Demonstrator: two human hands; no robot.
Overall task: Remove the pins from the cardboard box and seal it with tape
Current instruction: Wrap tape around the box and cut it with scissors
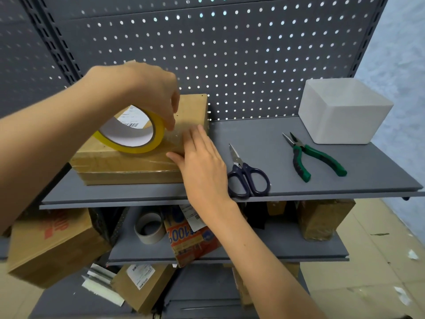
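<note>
The right hand [202, 162], with its forearm nearest to the camera, lay flat and released on the right end of the cardboard box [128, 162]; its straight fingers pressed the clear tape onto the top there, and they grasped nothing. The left hand [147, 93] came from above and grasped the yellow-edged tape roll [132, 131], which stood tilted on the top of the box.

The box lay on the left part of the grey upper shelf [264, 143], its back near the pegboard [230, 54].

The step in hand seemed to be the laying of the tape. To do it well, I think the right hand should hold the free end firmly while the left draws the roll leftward, low and straight, so no folds form.

The right end of the box was close to the scissors [246, 173], just beside the right hand. The green-handled pliers [315, 157] and a white container [342, 111] stood further right, well apart. Open room remained leftward along the box top. The front edge of the shelf was near.
</note>
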